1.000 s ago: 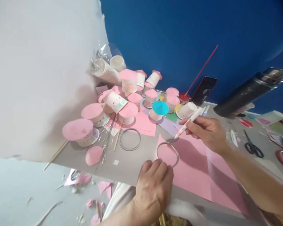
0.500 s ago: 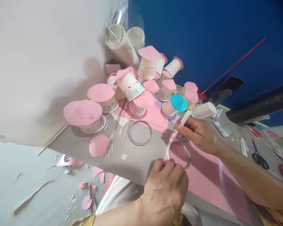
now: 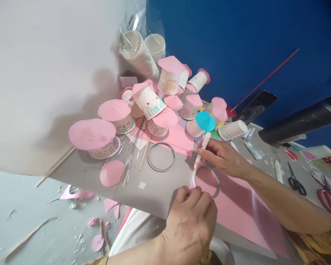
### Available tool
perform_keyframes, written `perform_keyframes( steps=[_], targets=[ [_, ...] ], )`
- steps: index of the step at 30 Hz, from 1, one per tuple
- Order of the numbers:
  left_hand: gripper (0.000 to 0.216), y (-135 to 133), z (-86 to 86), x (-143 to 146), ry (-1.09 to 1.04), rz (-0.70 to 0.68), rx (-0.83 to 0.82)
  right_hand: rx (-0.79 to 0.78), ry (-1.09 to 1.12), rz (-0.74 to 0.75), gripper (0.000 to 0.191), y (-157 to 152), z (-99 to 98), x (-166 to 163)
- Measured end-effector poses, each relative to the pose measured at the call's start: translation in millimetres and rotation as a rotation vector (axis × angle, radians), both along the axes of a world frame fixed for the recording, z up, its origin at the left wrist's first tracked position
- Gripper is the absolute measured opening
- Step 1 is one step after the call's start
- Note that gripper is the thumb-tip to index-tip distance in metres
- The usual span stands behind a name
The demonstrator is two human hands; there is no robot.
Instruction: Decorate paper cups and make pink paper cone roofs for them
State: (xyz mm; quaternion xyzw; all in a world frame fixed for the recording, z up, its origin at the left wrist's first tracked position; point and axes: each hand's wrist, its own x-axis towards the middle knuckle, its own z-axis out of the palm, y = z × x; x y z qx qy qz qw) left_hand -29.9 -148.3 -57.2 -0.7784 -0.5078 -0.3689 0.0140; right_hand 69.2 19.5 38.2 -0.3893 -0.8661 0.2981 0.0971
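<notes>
My right hand [image 3: 223,157] grips a white marker [image 3: 202,150] with its pink tip down at the far rim of a metal ring [image 3: 206,180]. The ring lies flat on a pink paper sheet [image 3: 237,206] on the grey table [image 3: 160,191]. My left hand [image 3: 191,217] is closed, with its fingertips pressing the ring's near edge. A second metal ring [image 3: 160,157] lies to the left, apart from both hands.
Several paper cups with pink paper lids [image 3: 93,136] crowd the back left, one with a blue lid [image 3: 205,121]. A sleeve of stacked cups [image 3: 139,55], wooden sticks [image 3: 145,156], a dark flask [image 3: 300,121], a phone [image 3: 255,106] and scissors [image 3: 295,181] lie around. Paper scraps litter the floor.
The marker has tipped from slanting over the sheet to nearly upright, its tip now at the ring's far rim. My left hand stays on the ring. The camera has shifted.
</notes>
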Motion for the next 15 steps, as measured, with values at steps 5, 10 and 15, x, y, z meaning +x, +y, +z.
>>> perform_keyframes(
  steps=[5, 10, 15],
  targets=[
    [0.010, 0.3, -0.8, -0.3, 0.007, -0.005, -0.034, 0.010, 0.017, -0.052, 0.026, 3.8, -1.2, 9.2],
    [0.010, 1.0, 1.3, -1.3, 0.000, 0.001, -0.043, 0.016, 0.023, -0.157, 0.030, 5.6, -3.6, 23.9],
    [0.014, 0.7, 4.8, -3.0, 0.021, -0.007, -0.056, 0.006, 0.058, -0.243, 0.029, 4.0, -7.2, 42.9]
  ],
)
